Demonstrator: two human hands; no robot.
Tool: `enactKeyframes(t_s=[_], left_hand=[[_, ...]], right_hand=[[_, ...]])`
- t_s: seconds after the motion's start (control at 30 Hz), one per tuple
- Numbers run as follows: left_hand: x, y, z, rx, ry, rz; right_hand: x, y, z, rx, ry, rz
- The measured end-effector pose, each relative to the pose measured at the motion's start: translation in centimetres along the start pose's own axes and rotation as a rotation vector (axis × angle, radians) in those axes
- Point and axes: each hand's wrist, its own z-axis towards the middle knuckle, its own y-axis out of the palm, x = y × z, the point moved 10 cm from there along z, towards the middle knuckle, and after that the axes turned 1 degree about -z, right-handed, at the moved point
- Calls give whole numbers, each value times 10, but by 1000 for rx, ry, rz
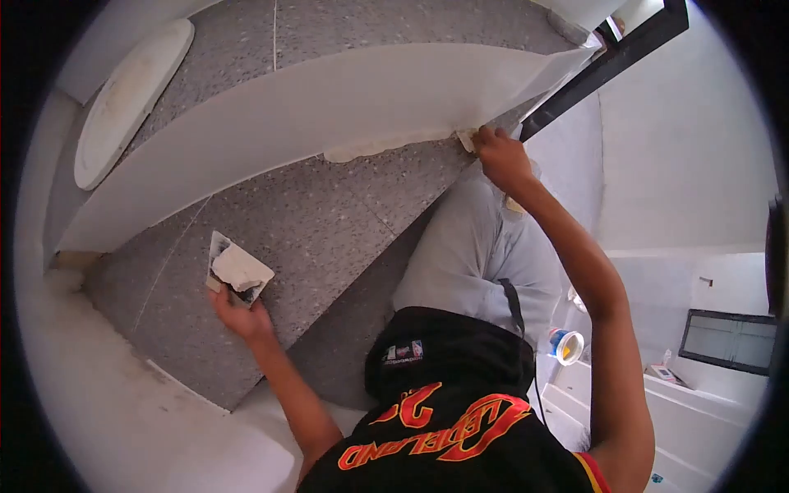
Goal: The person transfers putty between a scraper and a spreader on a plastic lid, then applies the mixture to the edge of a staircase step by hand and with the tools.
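Observation:
My left hand [238, 314] holds a small tray [217, 246] from below, above the grey speckled slab at the left. A lump of pale paste [241, 271] lies on the tray. At the upper right, my right hand [500, 156] is closed round a small pale flat tool [468, 140], whose edge meets the lower edge of the white curved band [329, 90]. A strip of cream-coloured paste [370, 149] runs along that edge, left of my right hand.
The grey speckled slab [288, 214] has a straight edge beside my legs. A white oval lid [136, 103] lies at the upper left. A black bar [608, 70] juts in at the upper right. An open tub [567, 347] stands at the right, below my right arm.

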Motion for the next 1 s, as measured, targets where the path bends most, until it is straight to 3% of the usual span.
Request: enactKeyframes(t_s=[0.1,0.17,0.27,0.33,0.4,0.47,0.57,0.63,0.87,0.93,1.0], left_hand=[[2,2,-1,-7,-1,8],[6,12,-4,-8,7,-16],[1,36,-16,-20,-59,49],[-3,84,-41,-340,-122,64],[-27,104,-59,-348,-285,76],[-52,118,-62,-439,-190,214],[-54,151,-73,-472,-212,357],[-69,174,-89,-553,-405,172],[-69,182,-99,-568,-364,201],[-74,158,-80,-404,-175,381],[-64,149,-76,-414,-244,264]], right_hand=[[-12,2,-2,120,-86,-82],[-1,-6,11,-181,-191,-40],[7,-46,-1,-168,-167,26],[-4,-78,-18,3,-149,158],[-29,-104,-39,163,-205,295],[-58,-127,-52,181,-253,359],[-86,-150,-62,221,-300,449],[-101,-161,-66,191,-384,482],[-138,-176,-69,248,-485,500],[-148,-169,-74,206,-571,421],[-133,-162,-72,144,-566,422]])
